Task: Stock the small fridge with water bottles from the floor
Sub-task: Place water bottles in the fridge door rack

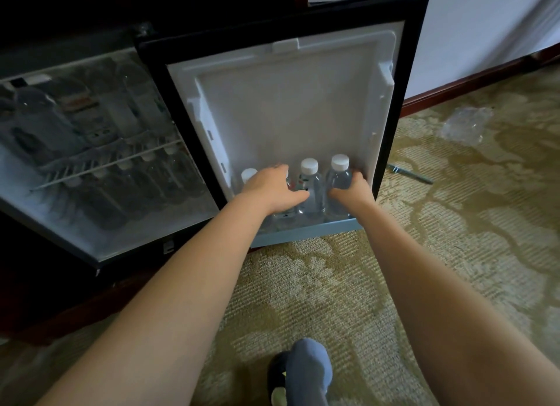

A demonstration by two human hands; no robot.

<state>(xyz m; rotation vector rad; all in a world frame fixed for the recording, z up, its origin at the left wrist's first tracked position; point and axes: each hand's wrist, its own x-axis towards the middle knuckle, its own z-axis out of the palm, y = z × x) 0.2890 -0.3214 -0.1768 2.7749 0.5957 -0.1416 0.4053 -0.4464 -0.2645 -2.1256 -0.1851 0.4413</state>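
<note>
As left hand (272,188) and right hand (354,190) each curl fingers round a bottle (338,179) in door shelf (303,234), full ones likely heavy, slick: grip mid-body

The small black fridge's open door (288,102) fills the centre of the frame, its lining white plastic. Clear plastic water bottles with white caps (310,181) stand in a row in the pale blue door shelf (303,234) at its foot. The left hand (272,190) grips the second bottle from the left (289,183), mostly hidden under it. The right hand (353,190) grips the rightmost bottle (339,175). At left, the dim fridge interior (169,211) holds more bottles around a white wire shelf (106,166).
</note>
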